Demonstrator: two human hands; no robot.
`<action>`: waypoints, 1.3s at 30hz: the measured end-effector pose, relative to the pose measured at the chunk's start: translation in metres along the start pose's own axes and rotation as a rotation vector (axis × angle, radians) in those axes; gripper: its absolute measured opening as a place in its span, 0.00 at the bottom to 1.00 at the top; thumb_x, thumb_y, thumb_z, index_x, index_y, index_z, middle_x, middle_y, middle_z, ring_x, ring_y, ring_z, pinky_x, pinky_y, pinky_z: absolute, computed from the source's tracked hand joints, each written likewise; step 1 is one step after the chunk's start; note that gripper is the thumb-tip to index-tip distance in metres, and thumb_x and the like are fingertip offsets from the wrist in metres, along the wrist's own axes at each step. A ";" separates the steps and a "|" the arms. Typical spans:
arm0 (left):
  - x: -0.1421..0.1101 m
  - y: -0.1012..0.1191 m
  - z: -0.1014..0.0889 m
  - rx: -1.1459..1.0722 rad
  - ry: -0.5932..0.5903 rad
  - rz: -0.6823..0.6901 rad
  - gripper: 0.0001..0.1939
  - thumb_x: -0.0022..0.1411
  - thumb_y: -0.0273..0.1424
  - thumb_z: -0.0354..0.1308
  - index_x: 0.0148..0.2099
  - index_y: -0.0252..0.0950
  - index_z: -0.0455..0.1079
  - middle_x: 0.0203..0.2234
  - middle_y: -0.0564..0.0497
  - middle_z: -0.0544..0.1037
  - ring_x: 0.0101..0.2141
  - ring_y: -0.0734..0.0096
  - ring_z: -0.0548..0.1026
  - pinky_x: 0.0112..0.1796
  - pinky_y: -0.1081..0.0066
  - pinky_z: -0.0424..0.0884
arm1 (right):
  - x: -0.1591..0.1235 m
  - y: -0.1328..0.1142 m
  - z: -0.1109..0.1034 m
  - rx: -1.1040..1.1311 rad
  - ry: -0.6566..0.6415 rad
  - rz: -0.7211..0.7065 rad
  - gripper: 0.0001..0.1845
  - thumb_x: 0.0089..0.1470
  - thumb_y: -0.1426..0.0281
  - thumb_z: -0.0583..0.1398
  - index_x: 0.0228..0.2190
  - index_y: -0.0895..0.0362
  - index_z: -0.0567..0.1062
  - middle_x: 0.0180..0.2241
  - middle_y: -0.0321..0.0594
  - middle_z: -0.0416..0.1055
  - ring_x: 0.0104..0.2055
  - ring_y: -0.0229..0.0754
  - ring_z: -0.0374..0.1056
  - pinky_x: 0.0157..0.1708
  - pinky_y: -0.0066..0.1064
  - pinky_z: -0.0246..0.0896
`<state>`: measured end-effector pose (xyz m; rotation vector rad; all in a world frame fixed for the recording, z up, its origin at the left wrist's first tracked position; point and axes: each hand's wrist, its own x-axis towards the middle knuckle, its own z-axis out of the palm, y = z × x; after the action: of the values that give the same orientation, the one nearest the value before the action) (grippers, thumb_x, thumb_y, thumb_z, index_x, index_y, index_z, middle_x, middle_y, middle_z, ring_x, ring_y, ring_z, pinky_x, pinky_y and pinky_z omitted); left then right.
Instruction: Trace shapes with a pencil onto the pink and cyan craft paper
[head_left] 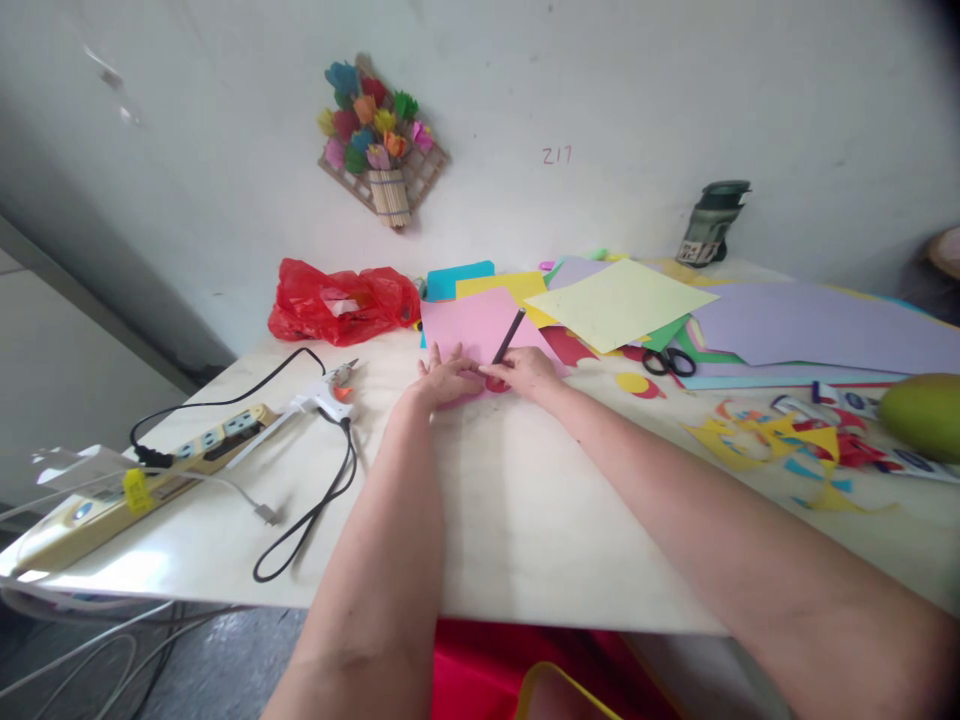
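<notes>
My right hand [530, 374] grips a dark pen [511, 334], which leans up and to the right over a pink sheet of paper [480, 318]. Flat on the sheet's near left part lies my left hand [448, 380], its fingers spread; its thumb side reaches toward my right fingertips. A small red round piece [495, 384] shows under my right hand, partly covered by it. The pen's tip is hidden by my fingers. To the right of my right hand, a yellow disc [631, 383] rests near a red scrap, with black-handled scissors [669, 362] behind them.
Coloured sheets [817, 325] cover the back right. Paper scraps [780, 440], glue tubes [847, 400] and a green round object [924, 417] lie right. At left are a glue gun [330, 392], its cable and a power strip [202, 445]. A red plastic bag [341, 302] and a bottle [712, 222] stand behind.
</notes>
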<state>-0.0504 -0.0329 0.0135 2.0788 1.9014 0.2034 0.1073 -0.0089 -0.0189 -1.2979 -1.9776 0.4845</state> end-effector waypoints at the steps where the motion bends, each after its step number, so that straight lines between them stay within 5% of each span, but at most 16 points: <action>1: 0.000 0.000 0.000 0.002 0.001 0.001 0.25 0.49 0.45 0.51 0.52 0.52 0.62 0.61 0.62 0.41 0.58 0.52 0.26 0.53 0.46 0.32 | 0.000 0.000 0.000 0.002 -0.001 0.001 0.21 0.42 0.51 0.57 0.28 0.54 0.77 0.26 0.39 0.74 0.28 0.37 0.68 0.23 0.23 0.55; 39: 0.002 -0.004 0.002 0.017 -0.002 0.029 0.24 0.49 0.46 0.50 0.50 0.52 0.63 0.61 0.62 0.42 0.58 0.52 0.26 0.53 0.46 0.33 | -0.004 0.000 -0.006 0.089 -0.063 -0.018 0.21 0.40 0.53 0.59 0.28 0.57 0.77 0.23 0.38 0.73 0.26 0.36 0.66 0.22 0.24 0.56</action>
<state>-0.0537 -0.0310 0.0104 2.1177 1.8794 0.1926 0.1127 -0.0126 -0.0158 -1.2221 -1.9947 0.6048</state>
